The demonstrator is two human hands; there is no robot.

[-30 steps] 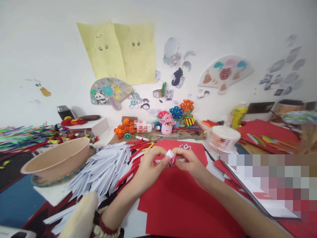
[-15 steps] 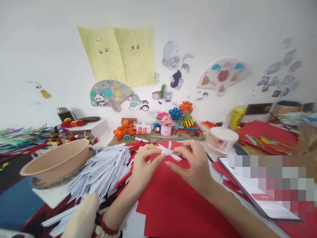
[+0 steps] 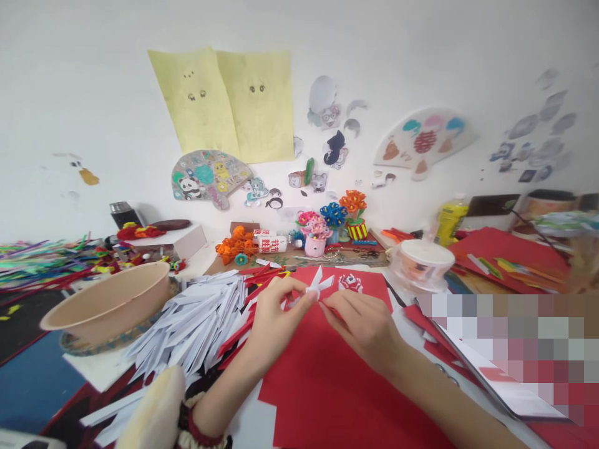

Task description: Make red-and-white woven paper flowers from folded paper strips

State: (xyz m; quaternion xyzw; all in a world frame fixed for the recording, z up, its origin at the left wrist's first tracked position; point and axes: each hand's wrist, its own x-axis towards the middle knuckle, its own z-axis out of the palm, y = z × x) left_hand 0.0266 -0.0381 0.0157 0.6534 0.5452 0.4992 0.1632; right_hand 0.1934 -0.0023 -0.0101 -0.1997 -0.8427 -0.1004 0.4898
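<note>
Between my hands is a white piece of folded paper strips (image 3: 319, 284), with several strips sticking up and out from its middle. My left hand (image 3: 279, 305) pinches it from the left between thumb and fingers. On the right side my right hand (image 3: 362, 324) is closed, its fingertips at the paper's lower right edge; part of what they grip is hidden. Under both hands lies red paper (image 3: 327, 374). Just behind my right hand, a small red-and-white woven paper piece (image 3: 350, 283) rests on the red sheet.
A heap of folded white paper strips (image 3: 201, 318) lies left, beside a beige basin (image 3: 107, 305). To the right are a round white-lidded tub (image 3: 423, 262) and a tablet (image 3: 496, 368). Pipe-cleaner flowers (image 3: 314, 234) stand behind, near the wall.
The white folded paper has been turned, its strips now pointing more upward. My right hand has closed and lowered, uncovering the red-and-white woven piece behind it.
</note>
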